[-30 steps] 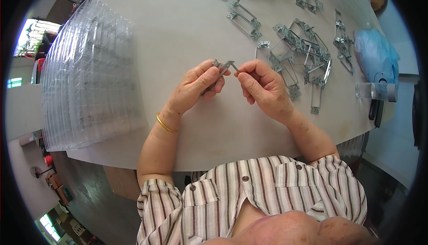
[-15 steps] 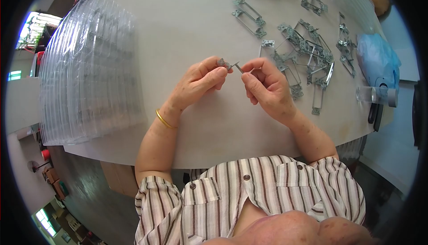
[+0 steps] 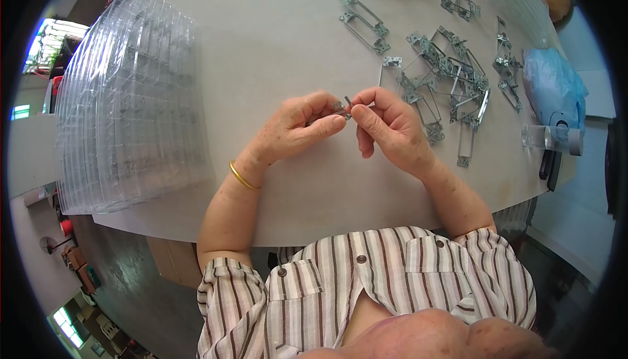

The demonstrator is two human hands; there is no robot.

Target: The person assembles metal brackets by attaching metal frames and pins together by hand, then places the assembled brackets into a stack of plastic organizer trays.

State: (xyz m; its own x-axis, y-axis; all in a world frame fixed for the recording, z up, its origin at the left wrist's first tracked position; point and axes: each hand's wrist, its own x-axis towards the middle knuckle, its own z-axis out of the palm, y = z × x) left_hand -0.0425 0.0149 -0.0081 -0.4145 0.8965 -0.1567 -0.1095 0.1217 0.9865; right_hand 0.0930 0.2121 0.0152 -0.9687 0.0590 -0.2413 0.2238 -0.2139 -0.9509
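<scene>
Between thumb and fingers, my left hand (image 3: 302, 123) pinches a small grey metal bracket (image 3: 338, 106), mostly covered by the fingers. My right hand (image 3: 389, 123) is closed beside it, thumb against forefinger, gripping a thin metal strip (image 3: 348, 101) whose tip points up. The fingertips of both hands nearly meet above the white table. Whether the strip and the bracket are joined is hidden. Right of my right hand lies a heap of metal bracket frames (image 3: 451, 68), tangled together.
Stacked clear plastic trays (image 3: 131, 110) stand at the table's left side. Further frames (image 3: 366, 22) lie at the back. On the right are a blue plastic bag (image 3: 555, 87), a clear cylindrical container (image 3: 540, 138) and a black object (image 3: 551, 170) at the table edge.
The bracket in my left hand has turned and sunk further behind the fingers. My right hand has come slightly closer to the left, and the strip's angle has changed.
</scene>
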